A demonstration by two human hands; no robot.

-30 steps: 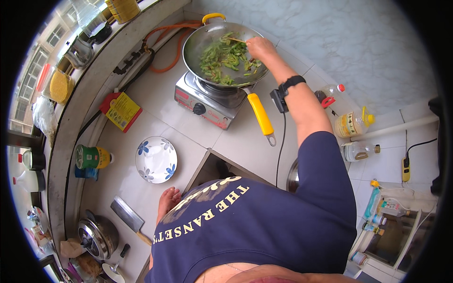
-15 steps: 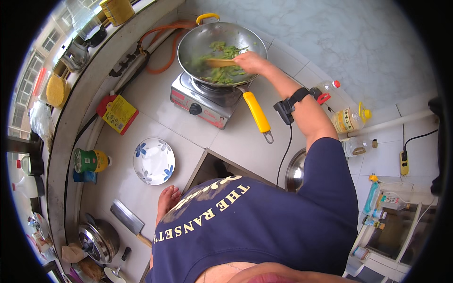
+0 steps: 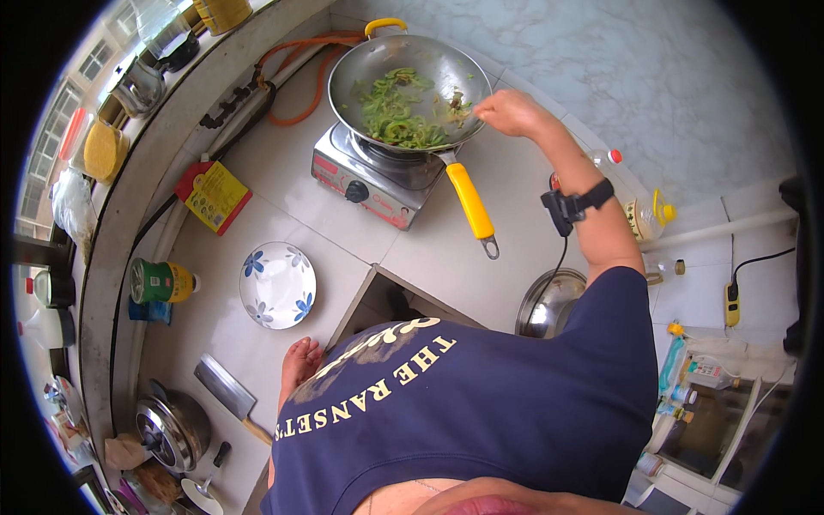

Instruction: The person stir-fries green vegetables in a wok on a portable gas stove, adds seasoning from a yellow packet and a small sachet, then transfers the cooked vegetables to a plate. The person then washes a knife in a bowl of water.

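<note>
My right hand [image 3: 510,113] is closed at the right rim of the steel wok [image 3: 343,86]. It grips a wooden spatula, which hardly shows; only a blurred tan patch by the fingertips, among bits of food, can be seen. Chopped green vegetables [image 3: 399,112] lie in the wok, mostly at its left and near side. The wok sits on a silver single-burner gas stove [image 3: 369,184], its yellow handle [image 3: 468,199] pointing toward me. My left hand [image 3: 300,360] rests beside my body at the counter edge, fingers loosely bent, holding nothing. A white plate with blue flowers [image 3: 279,287] lies just beyond it.
A cleaver [image 3: 225,386] and a lidded steel pot [image 3: 172,429] are at the left. A green-and-yellow container [image 3: 163,281] stands beside the wall ledge. An orange hose [image 3: 300,116] runs behind the stove. At the right are a steel bowl [image 3: 549,300] and several bottles [image 3: 650,213].
My right hand has swung from inside the wok outward to its right rim. Some food has been pushed up the wok's right wall. My left hand stays near the plate.
</note>
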